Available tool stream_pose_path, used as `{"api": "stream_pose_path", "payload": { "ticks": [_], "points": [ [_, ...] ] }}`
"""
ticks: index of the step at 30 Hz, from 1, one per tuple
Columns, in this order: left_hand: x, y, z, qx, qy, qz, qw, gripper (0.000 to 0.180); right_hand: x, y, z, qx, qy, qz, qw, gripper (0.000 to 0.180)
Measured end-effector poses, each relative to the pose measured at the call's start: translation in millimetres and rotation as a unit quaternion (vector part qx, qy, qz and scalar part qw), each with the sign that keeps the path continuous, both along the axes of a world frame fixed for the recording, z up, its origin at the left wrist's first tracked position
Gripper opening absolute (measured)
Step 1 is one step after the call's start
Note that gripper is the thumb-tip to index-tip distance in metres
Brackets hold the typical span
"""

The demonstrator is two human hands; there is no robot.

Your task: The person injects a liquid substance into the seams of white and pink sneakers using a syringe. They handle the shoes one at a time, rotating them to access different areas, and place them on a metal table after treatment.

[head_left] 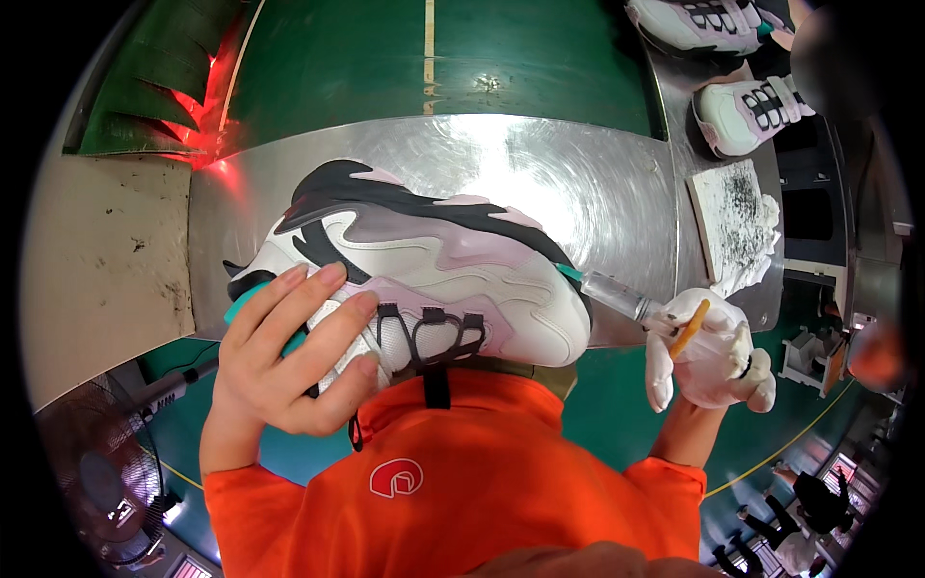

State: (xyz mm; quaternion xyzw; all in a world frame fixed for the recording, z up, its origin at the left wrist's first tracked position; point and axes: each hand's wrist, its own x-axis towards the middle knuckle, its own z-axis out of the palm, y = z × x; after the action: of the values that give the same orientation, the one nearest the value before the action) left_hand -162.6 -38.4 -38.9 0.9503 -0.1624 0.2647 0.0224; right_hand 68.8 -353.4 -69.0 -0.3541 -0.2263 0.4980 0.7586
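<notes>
Fingers [332, 332] of the left hand [273, 374] hold the shoe [472, 270], slightly spread.

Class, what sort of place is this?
Probably a shoe workshop or factory: a shoe under the left hand, similar shoes at the right, and a syringe-like applicator in the gloved right hand.

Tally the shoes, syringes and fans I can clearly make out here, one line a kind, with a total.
Shoes: 3 (front shoe under the left hand; upper-right shoe; lower-right shoe)
Syringes: 1 (clear syringe at the right hand)
Fans: 1 (caged fan, lower left)
Total: 5
</notes>
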Motion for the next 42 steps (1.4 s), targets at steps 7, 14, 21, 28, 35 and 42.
{"api": "stream_pose_path", "payload": {
  "ticks": [7, 14, 21, 28, 35, 42],
  "points": [
    [-6, -18, 3, 0.054, 0.023, 0.029, 0.998, 0.024, -4, -14, -15, 0.023, 0.009, -0.02, 0.999, 0.107],
    [-10, -48, 1, 0.118, 0.018, 0.069, 0.991, 0.022, -11, -27, -39, 0.114, 0.05, -0.07, 0.99, 0.103],
    [-12, -60, -4, 0.13, 0.005, 0.077, 0.988, 0.016, -32, -35, -51, 0.136, 0.09, -0.109, 0.981, 0.099],
    [-16, -63, -8, 0.131, 0.004, 0.079, 0.988, 0.015, -59, -42, -56, 0.134, 0.09, -0.206, 0.965, 0.066],
    [-16, -60, -10, 0.139, 0.003, 0.071, 0.988, 0.02, -81, -42, -52, 0.147, 0.075, -0.247, 0.955, 0.066],
    [-17, -58, -7, 0.142, 0.009, 0.054, 0.988, 0.032, -94, -39, -40, 0.147, 0.052, -0.264, 0.952, 0.066]
  ]
}}
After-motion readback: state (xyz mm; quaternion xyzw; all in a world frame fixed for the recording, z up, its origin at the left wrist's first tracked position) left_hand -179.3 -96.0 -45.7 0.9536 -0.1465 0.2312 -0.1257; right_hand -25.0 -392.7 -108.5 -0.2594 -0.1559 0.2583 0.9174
